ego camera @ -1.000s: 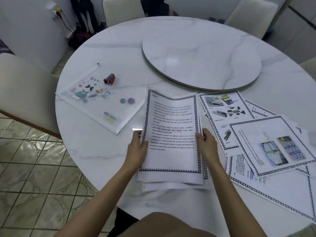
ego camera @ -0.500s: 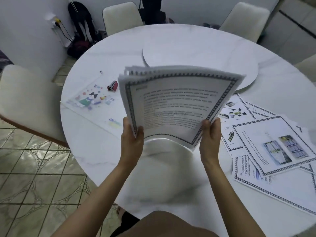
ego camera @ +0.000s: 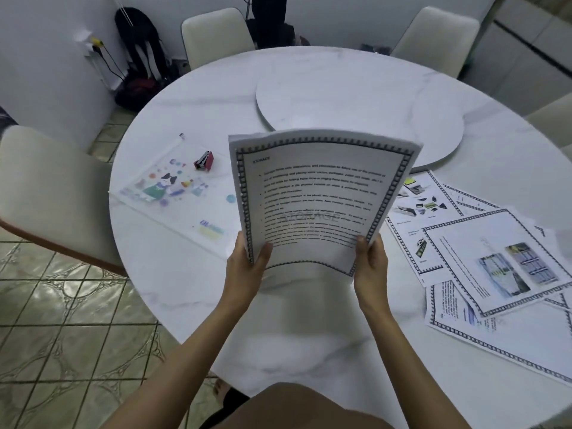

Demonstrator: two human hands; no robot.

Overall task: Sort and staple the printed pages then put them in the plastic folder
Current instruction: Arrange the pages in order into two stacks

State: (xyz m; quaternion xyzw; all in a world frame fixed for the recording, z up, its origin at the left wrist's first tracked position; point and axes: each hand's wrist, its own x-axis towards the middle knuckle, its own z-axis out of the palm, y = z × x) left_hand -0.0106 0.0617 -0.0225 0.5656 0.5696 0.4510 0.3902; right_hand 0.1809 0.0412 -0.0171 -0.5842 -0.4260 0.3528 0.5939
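I hold a stack of printed pages (ego camera: pixel 315 196) upright above the round white table (ego camera: pixel 309 329); its top sheet is text inside a patterned border. My left hand (ego camera: pixel 247 267) grips the stack's lower left edge, thumb on the front. My right hand (ego camera: pixel 370 264) grips the lower right edge. More printed pages (ego camera: pixel 495 261) with pictures lie spread flat at the right. A clear plastic folder (ego camera: pixel 173 193) with cartoon stickers lies flat at the left. A small red stapler (ego camera: pixel 204 161) sits at the folder's far edge.
A round turntable (ego camera: pixel 356 97) takes up the table's middle. Cream chairs stand at the left (ego camera: pixel 46 193) and at the far side (ego camera: pixel 213 35). Dark bags (ego camera: pixel 139 57) and cables lie against the wall at the far left. The floor is tiled.
Both hands lifted the stack off the table and turned it from flat to upright. The pages now stand more vertical and squared than half a second ago.
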